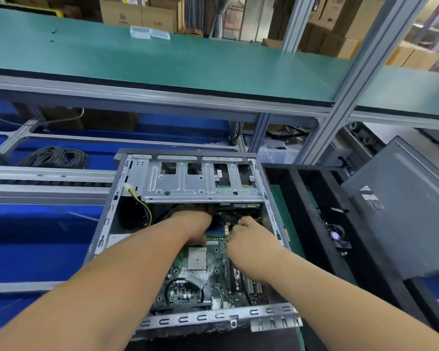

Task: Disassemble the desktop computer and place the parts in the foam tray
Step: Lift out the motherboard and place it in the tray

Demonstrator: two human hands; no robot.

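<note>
Warehouse cartons (pixel 137 13) stood beyond a green shelf (pixel 188 62). Open computer case (pixel 127 188) lay on the bench, long axis near-to-far, drive cage (pixel 200 183) far. Left hand (pixel 195 228) and right hand (pixel 249 236) reached over the motherboard (pixel 200 282), fingers curled down; grip unclear. Foam tray (pixel 312 198) right.

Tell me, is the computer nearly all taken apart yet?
Not nearly. Done: the side panel is off, leaning at the right, and a small fan lies in the black foam tray. Now: the left hand and right hand work inside the case. Left: the motherboard and metal drive cage.
</note>
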